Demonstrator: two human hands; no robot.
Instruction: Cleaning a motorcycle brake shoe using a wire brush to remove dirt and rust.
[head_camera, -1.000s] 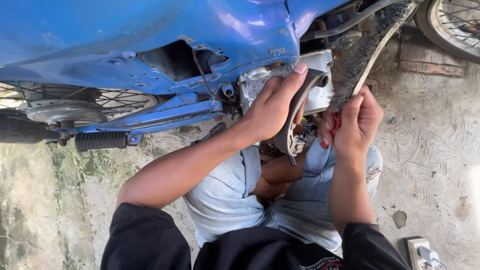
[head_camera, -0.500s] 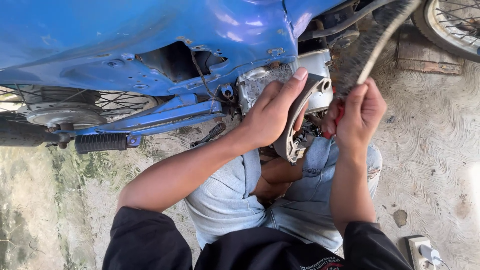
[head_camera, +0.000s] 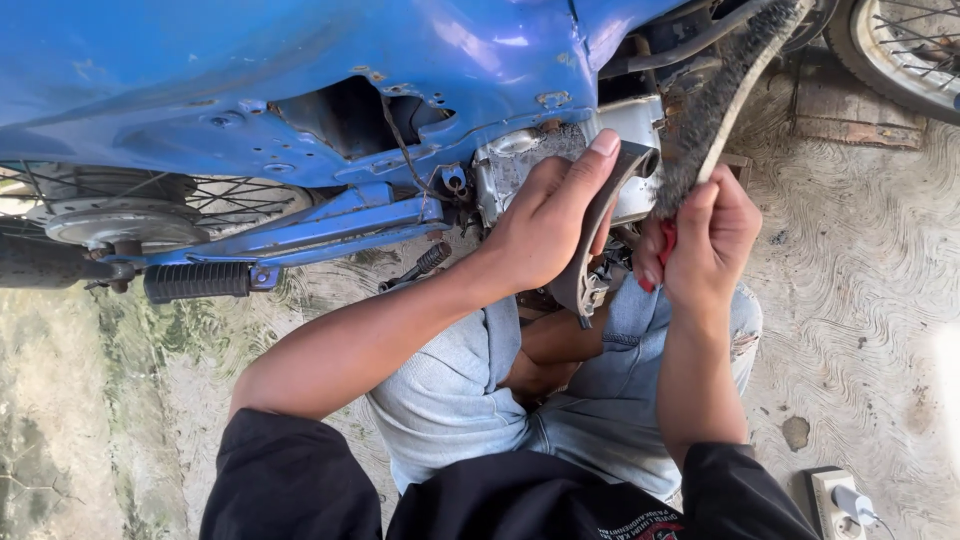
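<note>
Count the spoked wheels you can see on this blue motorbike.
2. One spoked wheel sits at the left, behind the blue frame and the ribbed black footpeg. The other spoked wheel is at the top right corner, cut off by the picture's edge.

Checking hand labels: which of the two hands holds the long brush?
The right hand: its grip closes on the brush handle, bristles pointing up. The left hand instead holds a curved grey metal part.

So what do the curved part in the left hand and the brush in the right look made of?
Curved part: apparently metal, dull grey and grimy, thin rigid arc. Brush: pale strip back, possibly wood or plastic, with dark, dirty bristles; red grip at the right hand.
</note>
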